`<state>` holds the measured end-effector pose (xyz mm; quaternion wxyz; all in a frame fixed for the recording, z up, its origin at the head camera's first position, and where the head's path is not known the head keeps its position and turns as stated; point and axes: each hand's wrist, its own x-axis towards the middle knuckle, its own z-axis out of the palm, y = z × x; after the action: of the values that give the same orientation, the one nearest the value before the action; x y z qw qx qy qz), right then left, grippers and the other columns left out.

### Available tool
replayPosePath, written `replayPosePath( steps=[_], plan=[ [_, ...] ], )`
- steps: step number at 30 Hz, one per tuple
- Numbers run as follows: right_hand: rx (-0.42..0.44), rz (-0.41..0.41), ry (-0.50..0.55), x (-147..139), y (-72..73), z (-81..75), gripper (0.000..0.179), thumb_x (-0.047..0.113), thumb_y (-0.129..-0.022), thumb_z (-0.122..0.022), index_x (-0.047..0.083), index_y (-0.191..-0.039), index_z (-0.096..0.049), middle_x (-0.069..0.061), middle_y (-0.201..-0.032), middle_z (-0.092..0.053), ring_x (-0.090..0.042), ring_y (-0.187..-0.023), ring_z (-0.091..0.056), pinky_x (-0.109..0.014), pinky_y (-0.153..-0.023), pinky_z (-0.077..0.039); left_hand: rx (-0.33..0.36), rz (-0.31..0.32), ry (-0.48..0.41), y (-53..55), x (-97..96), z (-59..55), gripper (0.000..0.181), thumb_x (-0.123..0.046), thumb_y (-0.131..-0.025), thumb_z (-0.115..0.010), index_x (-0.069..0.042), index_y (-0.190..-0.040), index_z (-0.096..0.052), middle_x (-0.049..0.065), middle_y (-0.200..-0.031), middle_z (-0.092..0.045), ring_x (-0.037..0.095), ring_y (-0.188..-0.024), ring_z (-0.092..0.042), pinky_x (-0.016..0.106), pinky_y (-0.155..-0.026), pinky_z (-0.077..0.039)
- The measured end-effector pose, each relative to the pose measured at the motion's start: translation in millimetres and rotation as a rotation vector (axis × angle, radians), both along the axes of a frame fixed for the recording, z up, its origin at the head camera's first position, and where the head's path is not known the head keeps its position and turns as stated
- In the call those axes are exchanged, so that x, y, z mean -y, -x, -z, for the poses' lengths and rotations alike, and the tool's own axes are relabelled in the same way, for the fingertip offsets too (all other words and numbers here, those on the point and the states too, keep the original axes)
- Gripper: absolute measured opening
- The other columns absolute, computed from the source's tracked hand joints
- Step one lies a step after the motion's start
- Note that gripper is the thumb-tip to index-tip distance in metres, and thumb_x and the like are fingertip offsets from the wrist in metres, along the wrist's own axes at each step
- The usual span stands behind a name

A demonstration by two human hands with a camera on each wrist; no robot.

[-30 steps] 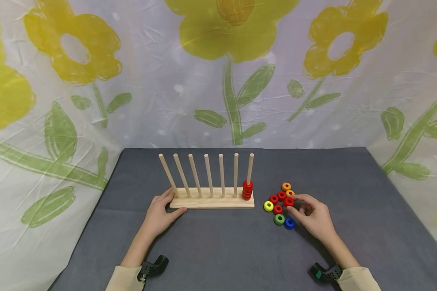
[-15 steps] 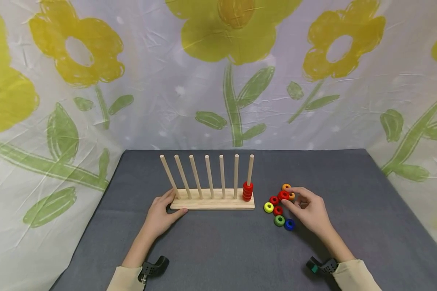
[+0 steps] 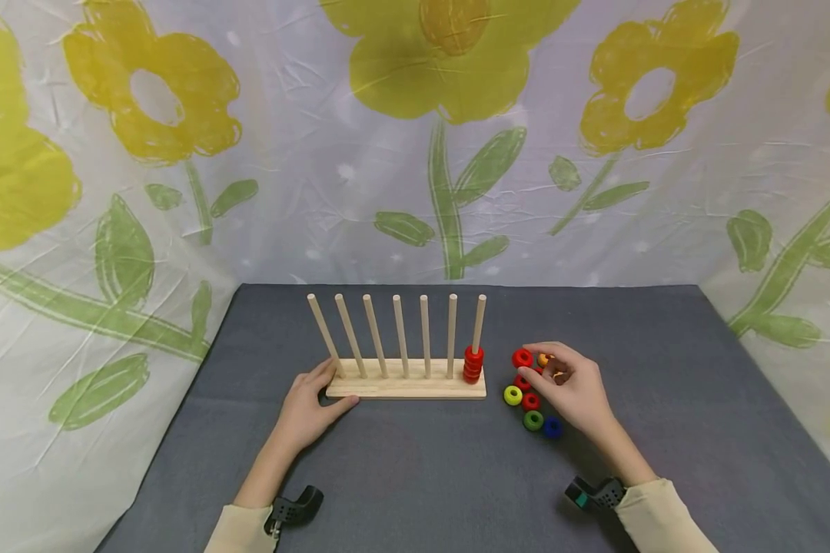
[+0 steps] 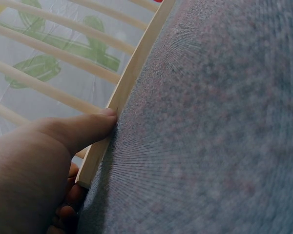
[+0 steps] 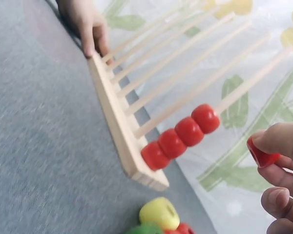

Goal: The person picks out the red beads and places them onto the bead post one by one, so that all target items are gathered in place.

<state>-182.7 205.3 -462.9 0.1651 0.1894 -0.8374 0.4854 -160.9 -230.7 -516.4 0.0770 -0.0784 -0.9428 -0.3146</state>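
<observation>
A wooden peg stand with several upright pegs stands on the cloth-covered table. My left hand grips its left end, thumb on the front edge and fingers behind; the left wrist view shows the thumb pressed on the base. Several red beads are stacked on the rightmost peg. My right hand pinches one red bead between thumb and fingers, raised just above the loose beads and right of the stand. In the right wrist view this bead is apart from the stacked ones.
Under and beside the right hand lie a yellow bead, a green bead, a blue bead, loose red beads and an orange bead, partly hidden. A flower-printed sheet hangs behind the table.
My right hand has lifted a red bead from the loose group and moved it left and away from me. The left hand and the stand have kept their place.
</observation>
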Motion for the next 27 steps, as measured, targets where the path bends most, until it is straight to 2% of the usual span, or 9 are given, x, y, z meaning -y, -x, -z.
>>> replayPosePath(
  steps=[6, 11, 13, 19, 27],
  plan=[
    [-0.027, -0.007, 0.0, 13, -0.2, -12.5, 0.034, 0.002, -0.084, -0.084, 0.009, -0.116, -0.075, -0.004, -0.095, -0.065, -0.016, -0.059, -0.05, -0.028, -0.047, -0.04, 0.002, -0.002, 0.0, 0.7, -0.9, -0.6, 0.08, -0.041, -0.089, -0.08, 0.005, -0.147, -0.049, 0.022, -0.154, -0.042, 0.043, -0.129, -0.045, 0.061, -0.101, -0.039],
    [-0.041, -0.027, 0.009, 27, -10.5, -38.0, 0.032, -0.005, -0.083, -0.082, 0.0, -0.113, -0.074, -0.011, -0.095, -0.066, -0.017, -0.057, -0.049, -0.03, -0.047, -0.042, -0.002, -0.003, -0.002, 1.0, -1.2, -1.3, 0.08, -0.042, -0.09, -0.079, 0.006, -0.147, -0.049, 0.023, -0.154, -0.042, 0.043, -0.128, -0.045, 0.061, -0.1, -0.039],
    [-0.036, -0.031, 0.01, 30, -14.4, -46.4, 0.03, -0.006, -0.083, -0.081, -0.001, -0.112, -0.074, -0.011, -0.089, -0.066, -0.017, -0.057, -0.049, -0.029, -0.047, -0.042, -0.001, -0.004, -0.003, 0.7, -1.4, -1.7, 0.08, -0.042, -0.089, -0.079, 0.006, -0.147, -0.049, 0.023, -0.154, -0.042, 0.043, -0.128, -0.045, 0.061, -0.1, -0.039],
    [-0.013, -0.036, 0.014, 32, -16.7, -51.2, 0.03, -0.005, -0.085, -0.08, -0.001, -0.114, -0.073, -0.003, -0.061, -0.055, -0.019, -0.05, -0.046, -0.024, -0.044, -0.036, -0.006, -0.009, -0.003, 0.5, -1.9, -1.1, 0.08, -0.042, -0.089, -0.08, 0.005, -0.147, -0.05, 0.023, -0.153, -0.043, 0.043, -0.128, -0.045, 0.061, -0.1, -0.039],
    [-0.027, -0.034, 0.036, 35, -13.3, -56.7, 0.032, -0.004, -0.085, -0.081, 0.001, -0.115, -0.074, -0.003, -0.062, -0.055, -0.021, -0.052, -0.047, -0.025, -0.045, -0.036, 0.007, -0.011, 0.004, 1.2, -1.3, -1.7, 0.081, -0.043, -0.089, -0.079, 0.006, -0.147, -0.049, 0.023, -0.153, -0.042, 0.044, -0.129, -0.044, 0.062, -0.101, -0.039]
  ],
)
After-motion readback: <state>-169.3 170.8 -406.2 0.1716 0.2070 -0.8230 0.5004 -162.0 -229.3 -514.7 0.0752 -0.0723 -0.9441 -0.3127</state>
